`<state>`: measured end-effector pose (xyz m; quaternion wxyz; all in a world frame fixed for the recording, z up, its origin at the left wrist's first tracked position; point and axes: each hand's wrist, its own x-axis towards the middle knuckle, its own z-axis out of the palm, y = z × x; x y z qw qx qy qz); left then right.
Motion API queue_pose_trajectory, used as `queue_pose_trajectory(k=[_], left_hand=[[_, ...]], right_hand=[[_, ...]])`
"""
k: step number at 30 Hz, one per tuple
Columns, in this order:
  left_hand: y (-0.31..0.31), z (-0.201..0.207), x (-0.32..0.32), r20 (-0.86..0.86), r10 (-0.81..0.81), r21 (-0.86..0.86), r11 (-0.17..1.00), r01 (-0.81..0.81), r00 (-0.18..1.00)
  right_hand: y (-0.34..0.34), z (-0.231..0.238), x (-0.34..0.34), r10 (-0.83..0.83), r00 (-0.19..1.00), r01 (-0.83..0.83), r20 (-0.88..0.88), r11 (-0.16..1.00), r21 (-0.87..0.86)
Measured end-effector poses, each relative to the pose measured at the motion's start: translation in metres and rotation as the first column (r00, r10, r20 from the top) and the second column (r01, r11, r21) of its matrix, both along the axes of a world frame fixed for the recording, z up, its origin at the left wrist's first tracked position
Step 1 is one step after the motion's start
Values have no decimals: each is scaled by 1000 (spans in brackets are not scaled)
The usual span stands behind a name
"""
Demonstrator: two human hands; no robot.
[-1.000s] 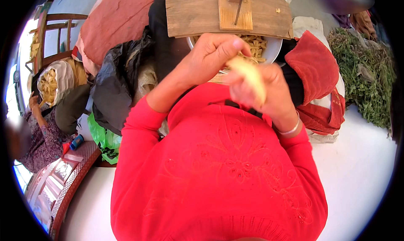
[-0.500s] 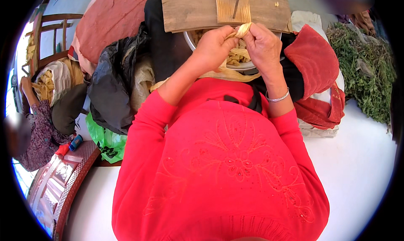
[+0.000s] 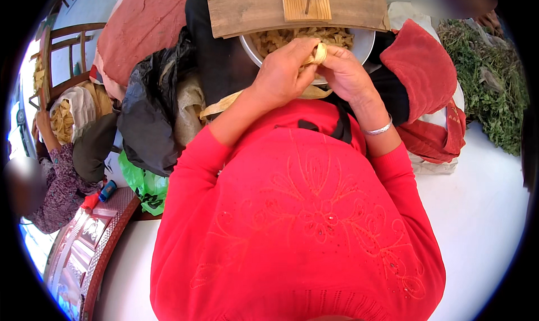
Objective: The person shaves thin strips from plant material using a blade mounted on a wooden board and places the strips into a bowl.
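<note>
Though black-lettered, green bag (image 3: 141,179) left of strip (image 3: 320,53).

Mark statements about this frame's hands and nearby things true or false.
1. The left hand and right hand both hold a yellowish strip. True.
2. The bracelet is on the left wrist. False: the bracelet circles the right wrist.
3. A wooden board hides part of the round basin. True.
4. The green plants lie at left. False: the green plants lie at right.
5. The basin is bare. False: the basin holds yellowish pieces.
</note>
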<state>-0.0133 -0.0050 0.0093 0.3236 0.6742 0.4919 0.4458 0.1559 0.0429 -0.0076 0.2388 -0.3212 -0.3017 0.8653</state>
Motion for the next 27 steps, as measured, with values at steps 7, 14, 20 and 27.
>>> queue_pose_trajectory(k=[7, 14, 20, 27], left_hand=[[20, 0, 5, 54, 48, -276, 961, -32, 997], [1, 12, 7, 549, 335, -749, 603, 273, 766], [-41, -4, -9, 177, 26, -476, 877, 62, 984], [-15, 14, -16, -283, 117, -20, 992, -128, 952]], right_hand=[[4, 22, -16, -582, 718, -321, 380, 207, 924], [11, 23, -20, -577, 751, -67, 322, 418, 906], [47, 24, -1, -671, 734, 453, 104, 599, 660], [24, 66, -5, -126, 637, -655, 761, 431, 620]])
